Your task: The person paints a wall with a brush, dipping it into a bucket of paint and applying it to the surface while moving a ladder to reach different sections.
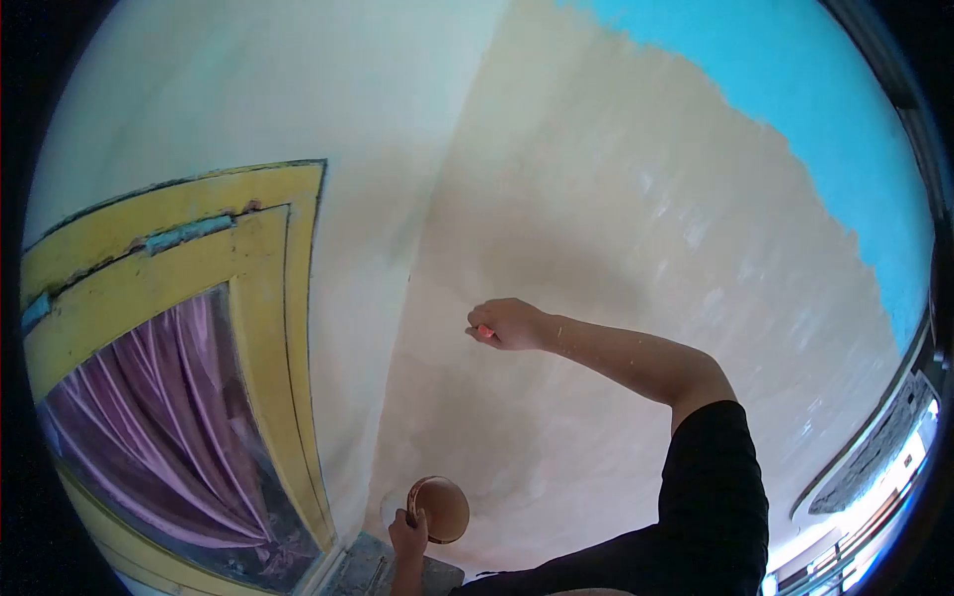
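My left hand [407, 536] is closed on the rim of a round brownish tub [440, 510] low in the view, its thumb over the edge. The tub is tilted so that its open mouth faces me, and its inside looks pale brown. Higher up, my right hand [512, 325] is a closed fist in front of the beige wall [596, 219], with the arm stretched out from the right. A short red handle [485, 331] shows between its fingers; the rest of that tool is hidden by the hand.
A pale wall [373, 228] meets the beige one at a corner left of my hands. In it sits a yellow window frame [263, 258] with a purple curtain [159, 417]. Bright blue paint [825, 129] covers the upper right. A grey ledge [358, 566] lies below the tub.
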Motion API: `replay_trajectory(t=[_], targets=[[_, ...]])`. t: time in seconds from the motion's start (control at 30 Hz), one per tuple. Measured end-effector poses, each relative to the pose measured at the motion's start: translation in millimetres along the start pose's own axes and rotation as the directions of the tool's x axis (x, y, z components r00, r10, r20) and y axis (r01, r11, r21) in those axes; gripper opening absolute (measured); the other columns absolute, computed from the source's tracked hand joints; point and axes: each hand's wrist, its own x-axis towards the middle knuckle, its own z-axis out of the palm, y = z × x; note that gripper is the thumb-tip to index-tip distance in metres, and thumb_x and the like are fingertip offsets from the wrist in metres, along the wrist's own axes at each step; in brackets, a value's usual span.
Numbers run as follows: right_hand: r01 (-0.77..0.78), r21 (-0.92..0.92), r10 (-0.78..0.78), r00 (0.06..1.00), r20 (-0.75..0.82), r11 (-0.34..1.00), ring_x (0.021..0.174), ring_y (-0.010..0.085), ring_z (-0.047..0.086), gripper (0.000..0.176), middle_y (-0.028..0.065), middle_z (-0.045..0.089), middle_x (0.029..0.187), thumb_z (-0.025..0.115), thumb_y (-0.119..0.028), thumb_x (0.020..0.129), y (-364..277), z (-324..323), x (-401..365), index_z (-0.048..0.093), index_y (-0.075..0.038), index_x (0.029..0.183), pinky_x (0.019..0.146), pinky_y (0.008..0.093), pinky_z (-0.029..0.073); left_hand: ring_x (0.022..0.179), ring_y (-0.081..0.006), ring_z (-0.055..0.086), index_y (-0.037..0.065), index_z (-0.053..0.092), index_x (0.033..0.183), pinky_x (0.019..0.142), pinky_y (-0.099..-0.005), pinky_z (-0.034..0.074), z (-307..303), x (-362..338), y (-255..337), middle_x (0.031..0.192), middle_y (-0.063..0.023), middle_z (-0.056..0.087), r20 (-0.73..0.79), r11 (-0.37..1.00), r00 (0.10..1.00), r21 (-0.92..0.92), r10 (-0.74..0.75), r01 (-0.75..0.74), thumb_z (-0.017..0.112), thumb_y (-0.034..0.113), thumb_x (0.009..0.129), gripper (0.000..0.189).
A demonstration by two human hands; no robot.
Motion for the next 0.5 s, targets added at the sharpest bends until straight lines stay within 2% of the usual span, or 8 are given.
replay_trajectory(t=[0.1,0.2,0.23,0.3,0.33,0.37,0.43,0.5], targets=[[0.042,0.17,0.006,0.961,-0.275,0.984,0.063,0.0334,0.048,0.028,0.0128,0.048,0.066,0.051,-0.025,0.087,15,-20,24,0.04,-0.008,0.068,0.058,0.0409,0.039,0.059,-0.0368,0.059,0.001,0.048,0.071,0.055,-0.044,0.045,5,-1,-6,0.059,-0.0173,0.057,0.004,1.0,1.0,0.006,0.002,-0.002,0.066,0.027,0.076,0.031],[0.024,0.079,0.009,0.92,-0.392,0.997,0.061,0.0332,0.045,0.022,0.0162,0.049,0.067,0.049,-0.021,0.087,50,-69,47,0.049,-0.005,0.072,0.057,0.0371,0.041,0.056,-0.0346,0.059,0.002,0.048,0.071,0.053,-0.0429,0.046,13,1,-13,0.058,-0.0159,0.056,-0.027,1.0,0.999,0.009,0.019,-0.019,0.066,0.03,0.076,0.034],[0.11,-0.049,-0.12,0.903,-0.413,0.993,0.058,0.0259,0.041,0.02,0.0127,0.048,0.064,0.049,-0.02,0.087,72,-87,52,0.05,-0.005,0.074,0.057,0.0349,0.04,0.053,-0.0324,0.058,0.002,0.047,0.07,0.052,-0.0421,0.046,12,1,-16,0.057,-0.0147,0.055,-0.045,0.999,0.998,0.029,0.037,-0.035,0.066,0.033,0.076,0.036],[0.051,0.032,-0.036,0.933,-0.358,0.998,0.066,0.0086,0.039,0.014,0.0024,0.046,0.064,0.052,-0.016,0.085,114,-149,59,0.052,-0.006,0.075,0.06,0.0286,0.039,0.054,-0.033,0.058,0.002,0.048,0.071,0.052,-0.042,0.046,4,-2,-11,0.057,-0.015,0.056,-0.031,1.0,1.0,-0.007,0.005,-0.005,0.066,0.032,0.076,0.036],[0.038,0.213,0.058,0.903,-0.426,0.976,0.067,0.0084,0.041,0.012,0.0018,0.048,0.067,0.05,-0.015,0.086,162,-179,65,0.055,-0.007,0.08,0.062,0.0269,0.039,0.054,-0.0335,0.058,0.001,0.048,0.071,0.052,-0.0418,0.046,3,-1,-6,0.058,-0.0154,0.056,-0.009,0.999,1.0,-0.049,-0.008,0.007,0.066,0.032,0.076,0.036],[-0.143,-0.208,0.025,0.874,-0.485,0.968,0.068,0.0131,0.05,0.013,0.0065,0.055,0.074,0.048,-0.015,0.088,138,-233,55,0.057,-0.007,0.086,0.065,0.0307,0.043,0.054,-0.0335,0.058,0.001,0.048,0.071,0.052,-0.0418,0.046,2,0,-2,0.058,-0.0154,0.056,-0.016,0.998,1.0,-0.054,-0.025,0.024,0.066,0.032,0.076,0.036],[-0.263,-0.561,-0.247,0.699,-0.672,0.785,0.079,0.032,0.057,0.016,0.0142,0.059,0.089,0.048,-0.02,0.088,141,-312,46,0.055,-0.008,0.096,0.073,0.0404,0.045,0.059,-0.0359,0.059,0.001,0.048,0.072,0.054,-0.0416,0.046,0,-2,1,0.06,-0.0177,0.057,-0.004,0.997,0.999,-0.058,-0.053,0.052,0.065,0.028,0.077,0.032],[-0.556,-0.664,-0.092,0.728,-0.679,0.499,0.084,0.0282,0.059,0.021,0.0124,0.06,0.092,0.044,-0.021,0.088,114,-362,34,0.054,-0.007,0.1,0.076,0.0393,0.049,0.059,-0.036,0.059,0.001,0.049,0.072,0.054,-0.0417,0.046,0,-2,-2,0.06,-0.0178,0.057,-0.006,0.998,0.999,-0.059,-0.036,0.036,0.065,0.028,0.077,0.032]])
